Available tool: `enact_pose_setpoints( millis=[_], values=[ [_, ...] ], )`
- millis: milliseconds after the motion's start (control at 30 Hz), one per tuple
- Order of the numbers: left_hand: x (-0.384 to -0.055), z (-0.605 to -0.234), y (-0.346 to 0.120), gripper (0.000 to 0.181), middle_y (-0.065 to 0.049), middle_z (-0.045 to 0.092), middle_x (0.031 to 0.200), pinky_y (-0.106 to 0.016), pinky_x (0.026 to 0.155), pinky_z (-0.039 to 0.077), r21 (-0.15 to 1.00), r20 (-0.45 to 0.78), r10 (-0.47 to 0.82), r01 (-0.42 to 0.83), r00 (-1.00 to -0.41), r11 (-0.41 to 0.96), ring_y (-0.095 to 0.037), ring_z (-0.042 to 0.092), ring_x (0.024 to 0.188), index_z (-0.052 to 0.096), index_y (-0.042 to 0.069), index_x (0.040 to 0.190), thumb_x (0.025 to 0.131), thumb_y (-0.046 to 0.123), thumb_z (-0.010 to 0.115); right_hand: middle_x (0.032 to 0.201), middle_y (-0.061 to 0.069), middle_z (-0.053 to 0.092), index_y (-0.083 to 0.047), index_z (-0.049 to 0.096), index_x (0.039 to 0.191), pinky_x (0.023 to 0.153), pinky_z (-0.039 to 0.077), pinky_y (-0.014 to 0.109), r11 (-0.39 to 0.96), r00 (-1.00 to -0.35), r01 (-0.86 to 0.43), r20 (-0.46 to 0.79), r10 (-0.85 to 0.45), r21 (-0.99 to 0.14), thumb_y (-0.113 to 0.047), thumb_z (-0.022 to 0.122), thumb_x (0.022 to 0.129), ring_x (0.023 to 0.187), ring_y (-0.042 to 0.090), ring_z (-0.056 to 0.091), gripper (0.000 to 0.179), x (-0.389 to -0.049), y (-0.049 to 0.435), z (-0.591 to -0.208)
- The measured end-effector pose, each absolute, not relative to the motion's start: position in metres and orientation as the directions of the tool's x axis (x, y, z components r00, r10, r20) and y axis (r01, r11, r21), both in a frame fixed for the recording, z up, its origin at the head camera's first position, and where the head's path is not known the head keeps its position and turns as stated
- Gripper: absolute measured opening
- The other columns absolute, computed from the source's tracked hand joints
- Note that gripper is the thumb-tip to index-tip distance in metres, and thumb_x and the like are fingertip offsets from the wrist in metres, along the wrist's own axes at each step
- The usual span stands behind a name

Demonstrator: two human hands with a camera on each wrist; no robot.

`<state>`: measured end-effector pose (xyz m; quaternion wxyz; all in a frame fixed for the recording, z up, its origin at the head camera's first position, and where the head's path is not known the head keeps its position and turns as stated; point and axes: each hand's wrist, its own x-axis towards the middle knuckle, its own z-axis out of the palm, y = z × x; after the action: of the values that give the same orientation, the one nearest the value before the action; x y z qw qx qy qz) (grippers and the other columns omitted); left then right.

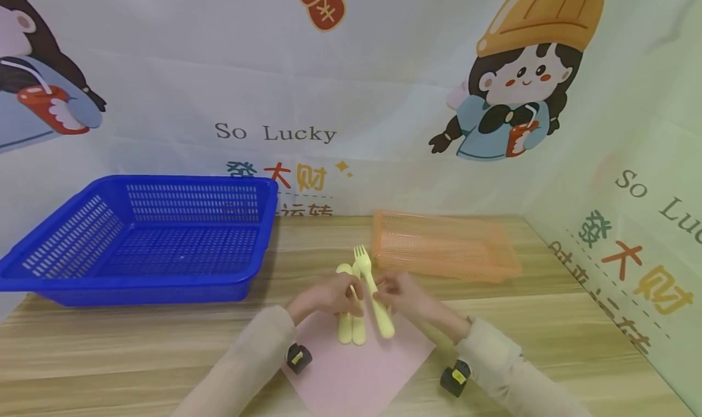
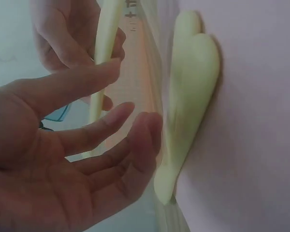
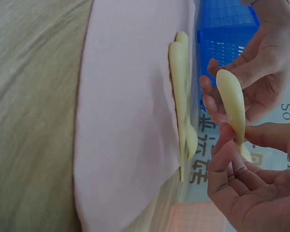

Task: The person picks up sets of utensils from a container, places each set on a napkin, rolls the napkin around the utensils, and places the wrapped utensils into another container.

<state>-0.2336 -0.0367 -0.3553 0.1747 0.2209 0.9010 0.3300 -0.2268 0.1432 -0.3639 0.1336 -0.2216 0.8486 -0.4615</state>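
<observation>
My right hand (image 1: 404,294) pinches a pale yellow fork (image 1: 378,304) between thumb and fingers, tines pointing away and raised above the pink square cloth (image 1: 351,380). On the cloth, side by side and touching, lie a yellow spoon (image 3: 191,142) and a second yellow utensil (image 3: 176,72) with a thin tip; its kind is unclear. My left hand (image 1: 333,295) hovers over these two with fingers loosely bent and nothing held. In the left wrist view, the left hand (image 2: 82,145) is close to the fork (image 2: 106,36), and its index finger overlaps it.
A large blue basket (image 1: 164,280) stands at the left on the wooden table (image 1: 137,356). Farther back on the right sits a shallow orange basket (image 1: 444,267). A printed fabric backdrop (image 1: 384,100) hangs behind and along the right side.
</observation>
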Motion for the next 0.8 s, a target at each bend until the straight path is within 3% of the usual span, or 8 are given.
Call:
enact_pose_setpoints(
  millis=[233, 533, 600, 800],
  values=[
    [-0.23, -0.36, -0.035, 0.024, -0.002, 0.051, 0.069, -0.023, 0.055, 0.039, 0.569, -0.191, 0.548, 0.363, -0.815, 0.738, -0.014, 0.046, 0.063, 0.058, 0.003, 0.083, 0.066, 0.005, 0.075, 0.065, 0.007, 0.057, 0.013, 0.049, 0.11, 0.042, 0.041, 0.019, 0.554, -0.893, -0.228, -0.054, -0.446, -0.801, 0.001, 0.054, 0.084, 0.047, 0.009, 0.046, 0.03, -0.229, 0.136, -0.375],
    [-0.224, -0.365, -0.035, 0.037, -0.003, 0.05, 0.073, -0.026, 0.06, 0.041, 0.54, -0.216, 0.56, 0.379, -0.8, 0.751, -0.016, 0.046, 0.069, 0.057, 0.001, 0.091, 0.061, 0.007, 0.078, 0.071, 0.014, 0.057, 0.014, 0.045, 0.116, 0.044, 0.039, 0.018, 0.641, -0.946, -0.146, -0.084, -0.313, -0.754, 0.002, 0.056, 0.081, 0.05, 0.009, 0.043, 0.039, -0.232, 0.126, -0.384],
    [-0.223, -0.366, -0.035, 0.039, -0.002, 0.048, 0.073, -0.025, 0.06, 0.04, 0.54, -0.218, 0.573, 0.392, -0.79, 0.745, -0.015, 0.044, 0.068, 0.056, 0.002, 0.091, 0.06, 0.007, 0.079, 0.08, 0.017, 0.059, 0.013, 0.045, 0.117, 0.045, 0.041, 0.019, 0.648, -0.948, -0.151, -0.076, -0.309, -0.747, 0.003, 0.056, 0.08, 0.051, 0.01, 0.046, 0.04, -0.233, 0.124, -0.385],
    [-0.222, -0.368, -0.034, 0.04, -0.002, 0.046, 0.069, -0.024, 0.058, 0.038, 0.518, -0.202, 0.594, 0.43, -0.778, 0.739, -0.013, 0.041, 0.066, 0.054, 0.003, 0.089, 0.059, 0.007, 0.079, 0.068, 0.01, 0.056, 0.011, 0.042, 0.12, 0.045, 0.042, 0.019, 0.668, -0.95, -0.148, -0.082, -0.3, -0.73, 0.005, 0.054, 0.078, 0.052, 0.011, 0.048, 0.044, -0.236, 0.121, -0.385]
  ],
)
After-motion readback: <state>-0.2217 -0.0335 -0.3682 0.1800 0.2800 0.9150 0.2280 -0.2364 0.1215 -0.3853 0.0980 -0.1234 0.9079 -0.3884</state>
